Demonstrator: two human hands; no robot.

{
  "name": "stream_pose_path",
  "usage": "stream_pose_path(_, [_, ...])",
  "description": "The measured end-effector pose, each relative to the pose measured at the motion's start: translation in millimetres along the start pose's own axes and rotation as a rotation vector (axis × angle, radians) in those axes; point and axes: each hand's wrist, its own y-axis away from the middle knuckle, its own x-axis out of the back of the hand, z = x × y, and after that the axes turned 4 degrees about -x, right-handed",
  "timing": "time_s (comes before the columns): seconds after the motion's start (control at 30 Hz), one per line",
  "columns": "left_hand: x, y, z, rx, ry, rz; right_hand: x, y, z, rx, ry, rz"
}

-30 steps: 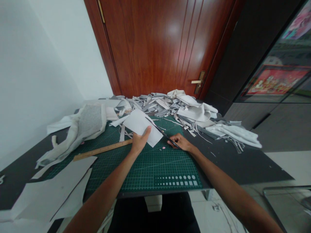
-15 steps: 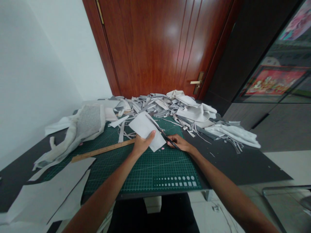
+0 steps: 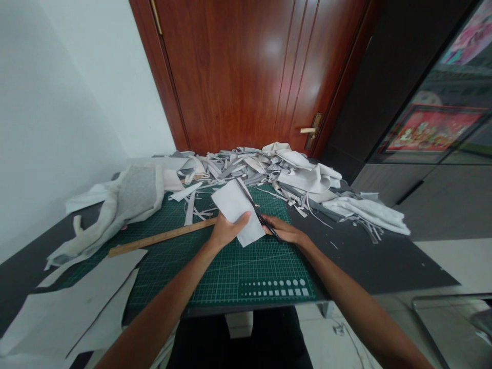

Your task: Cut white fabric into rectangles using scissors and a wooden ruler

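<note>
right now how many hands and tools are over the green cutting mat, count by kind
hands: 2 (left hand holding a white sheet, right hand)
scissors: 1 (in the right hand)
wooden ruler: 1
total: 4

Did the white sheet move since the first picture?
Yes. The white sheet has moved to the right and toward the person, compared with the green cutting mat under it.
</note>
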Motion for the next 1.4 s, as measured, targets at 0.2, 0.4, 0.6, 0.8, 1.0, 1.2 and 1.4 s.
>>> stream_pose_path(0.2, [-0.9,0,-5,-0.005,-0.015,-0.017,-2,-2,-1,0.002,-0.048,0.008])
stream_pose_path(0.4, [-0.6,1,-5,0.003,0.003,-0.023,-3,-3,-1,0.018,-0.040,0.019])
stream_pose_path(0.6, [-0.2,1,-4,0.011,0.004,-0.023,-4,-4,4,0.045,0.012,0.026])
stream_pose_path(0.8, [-0.6,0,-5,0.044,0.003,0.003,-7,-7,9,0.029,0.043,0.035])
stream_pose_path(1.0, [-0.1,0,-5,0.029,-0.013,0.038,-8,-7,4,0.024,0.041,0.044])
stream_pose_path(1.2, [-0.1,0,-3,0.037,-0.006,0.020,-8,-6,-2,0.035,0.040,0.065])
stream_pose_path(1.4, [-0.5,0,-7,0.050,-0.002,0.025,-9,-7,-1,0.036,0.050,0.067])
